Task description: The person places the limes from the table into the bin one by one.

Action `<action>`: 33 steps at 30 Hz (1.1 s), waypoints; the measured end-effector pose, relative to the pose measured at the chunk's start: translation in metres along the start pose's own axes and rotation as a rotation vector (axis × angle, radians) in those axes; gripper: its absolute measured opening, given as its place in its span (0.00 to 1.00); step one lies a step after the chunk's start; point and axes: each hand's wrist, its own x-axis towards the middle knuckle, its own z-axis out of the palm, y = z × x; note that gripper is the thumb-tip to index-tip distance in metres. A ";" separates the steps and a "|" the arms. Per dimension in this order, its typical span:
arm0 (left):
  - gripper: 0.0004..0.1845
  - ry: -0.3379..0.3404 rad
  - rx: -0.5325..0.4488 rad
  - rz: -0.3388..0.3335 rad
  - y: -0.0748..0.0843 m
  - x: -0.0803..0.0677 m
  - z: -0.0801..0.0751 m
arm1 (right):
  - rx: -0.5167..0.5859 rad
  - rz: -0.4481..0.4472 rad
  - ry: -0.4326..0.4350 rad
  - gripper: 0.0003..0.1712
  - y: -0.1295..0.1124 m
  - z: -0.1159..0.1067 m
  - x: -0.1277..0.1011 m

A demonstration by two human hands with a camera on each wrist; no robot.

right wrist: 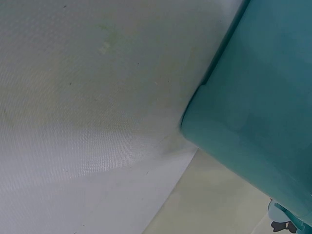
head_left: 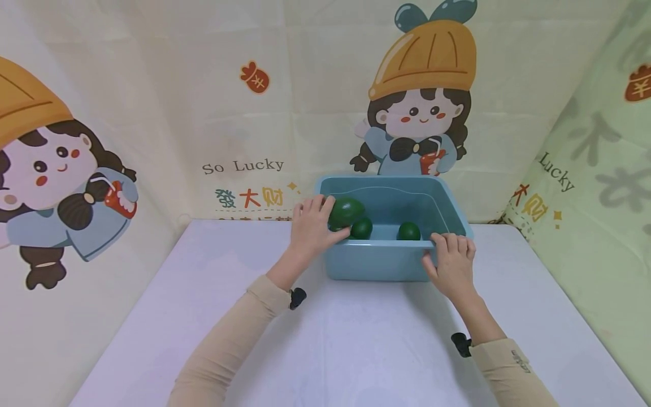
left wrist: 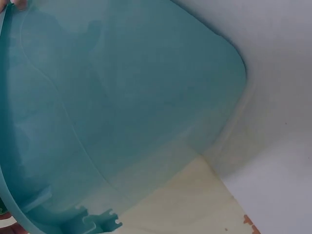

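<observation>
A light blue plastic bin [head_left: 378,261] stands on the table, with dark green, rounded fruit inside. At its left end my left hand [head_left: 311,227] reaches over the rim, fingers and thumb curled about a large glossy green avocado [head_left: 348,211]. Below that lies a smaller green fruit [head_left: 362,228], and another round green fruit [head_left: 409,231] sits farther right on the bin floor. My right hand [head_left: 452,261] grips the front right corner of the rim, thumb against the outer wall. The left wrist view shows mostly the bin's outer wall [left wrist: 131,97]; the right wrist view shows its corner [right wrist: 243,112].
The white-covered table [head_left: 330,339] extends in front of the bin and to both sides. Behind it hangs a cream cloth [head_left: 305,124] printed with cartoon figures, close to the bin's back. More printed cloth [head_left: 605,226] encloses the right side.
</observation>
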 end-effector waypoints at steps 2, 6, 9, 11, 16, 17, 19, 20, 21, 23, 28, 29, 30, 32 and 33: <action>0.38 -0.003 -0.003 -0.001 0.003 0.001 0.000 | -0.002 0.002 -0.005 0.24 0.000 0.000 0.000; 0.37 -0.002 0.002 0.007 0.009 0.004 0.000 | -0.008 0.006 -0.015 0.24 -0.001 -0.001 0.000; 0.37 -0.007 0.006 0.018 0.014 0.005 0.001 | -0.010 0.009 -0.021 0.23 -0.001 -0.002 -0.001; 0.37 -0.009 0.005 0.025 0.018 0.006 0.001 | -0.012 0.010 -0.024 0.23 -0.001 -0.002 -0.001; 0.37 -0.008 0.022 0.038 0.024 0.009 0.005 | -0.002 0.002 -0.015 0.22 -0.001 -0.002 -0.002; 0.37 -0.008 0.028 0.040 0.025 0.009 0.006 | -0.001 -0.001 -0.013 0.22 -0.001 -0.001 -0.002; 0.36 -0.008 0.032 0.043 0.028 0.010 0.007 | 0.001 -0.002 -0.007 0.22 -0.001 -0.001 -0.002; 0.36 -0.008 0.030 0.043 0.029 0.010 0.008 | 0.002 -0.003 -0.004 0.22 -0.001 -0.001 -0.002; 0.36 -0.010 0.030 0.045 0.030 0.010 0.008 | 0.003 -0.004 0.000 0.22 -0.001 -0.001 -0.002; 0.36 -0.019 0.032 0.047 0.032 0.011 0.008 | 0.003 -0.007 0.005 0.22 -0.001 -0.001 -0.002; 0.35 -0.059 0.030 0.062 0.036 0.013 0.008 | 0.005 -0.011 0.015 0.23 -0.001 -0.001 -0.002; 0.35 -0.068 0.031 0.062 0.037 0.014 0.009 | 0.005 -0.012 0.015 0.23 -0.001 -0.001 -0.002; 0.35 -0.073 0.032 0.063 0.038 0.014 0.009 | 0.004 -0.012 0.015 0.23 -0.001 -0.001 -0.002; 0.35 -0.081 0.041 0.061 0.040 0.015 0.010 | -0.001 -0.011 0.013 0.23 -0.001 -0.001 -0.002; 0.35 -0.084 0.043 0.060 0.040 0.016 0.011 | -0.003 -0.009 0.013 0.23 -0.001 -0.001 -0.002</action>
